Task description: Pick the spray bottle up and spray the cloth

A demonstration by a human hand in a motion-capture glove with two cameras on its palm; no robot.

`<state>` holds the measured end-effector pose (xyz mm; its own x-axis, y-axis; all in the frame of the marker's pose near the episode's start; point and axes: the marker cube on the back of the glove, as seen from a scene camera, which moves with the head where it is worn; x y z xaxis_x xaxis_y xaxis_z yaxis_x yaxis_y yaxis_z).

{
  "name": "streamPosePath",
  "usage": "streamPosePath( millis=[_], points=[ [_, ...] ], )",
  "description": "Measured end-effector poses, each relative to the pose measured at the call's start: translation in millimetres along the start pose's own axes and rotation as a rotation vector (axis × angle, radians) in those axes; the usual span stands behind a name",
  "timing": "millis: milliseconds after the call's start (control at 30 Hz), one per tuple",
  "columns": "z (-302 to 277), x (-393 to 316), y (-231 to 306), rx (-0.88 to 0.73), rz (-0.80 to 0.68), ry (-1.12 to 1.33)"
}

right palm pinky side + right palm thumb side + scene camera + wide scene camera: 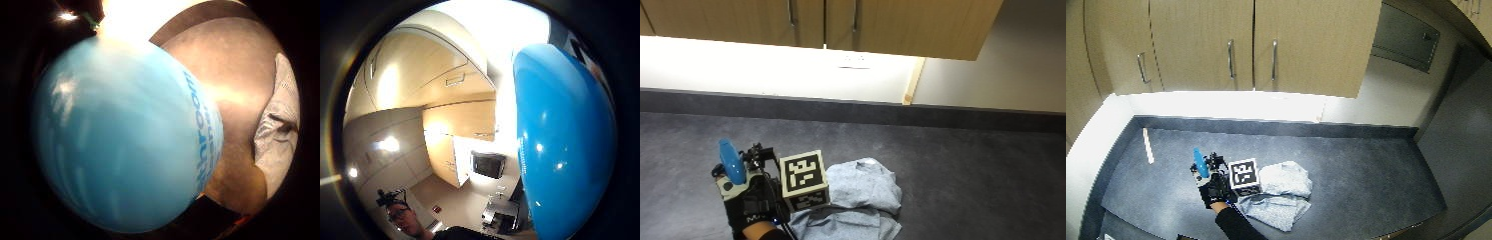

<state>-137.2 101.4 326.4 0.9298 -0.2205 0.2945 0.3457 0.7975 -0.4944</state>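
Gloved right hand (750, 207) at lower left of the outside view, raised above the dark counter (959, 165), fingers (740, 192) curled round a blue spray bottle (731, 162). Bottle held upright, its tip pointing up, clear of the counter surface. Filling most of the little finger side palm view (125, 135), pale blue with darker blue lettering along one flank; in the thumb side palm view (565, 145) a glossy blue curve taking up one side. Grey cloth (859, 197) crumpled on the counter at lower centre of the outside view, just right of the hand, lying in loose folds. Seen as well in the wide outside view (1279, 192) beside the hand (1216, 190), and at the edge of the little finger side palm view (277, 130). Wooden cabinets (840, 22) across the top of the frame.
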Motion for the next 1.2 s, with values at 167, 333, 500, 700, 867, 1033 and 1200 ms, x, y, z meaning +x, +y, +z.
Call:
streamPosePath(
  millis=[167,333,500,700,867,1033,1200],
  points=[
    [-3,21,6,0.005,0.028,0.003],
    [1,37,17,-0.014,0.043,0.021],
    [4,42,21,-0.034,0.048,0.012],
    [9,42,22,-0.046,0.047,0.030],
    [8,45,23,-0.046,0.056,0.039],
    [7,48,23,-0.042,0.063,0.047],
    [5,52,26,-0.047,0.070,0.075]
  ],
)
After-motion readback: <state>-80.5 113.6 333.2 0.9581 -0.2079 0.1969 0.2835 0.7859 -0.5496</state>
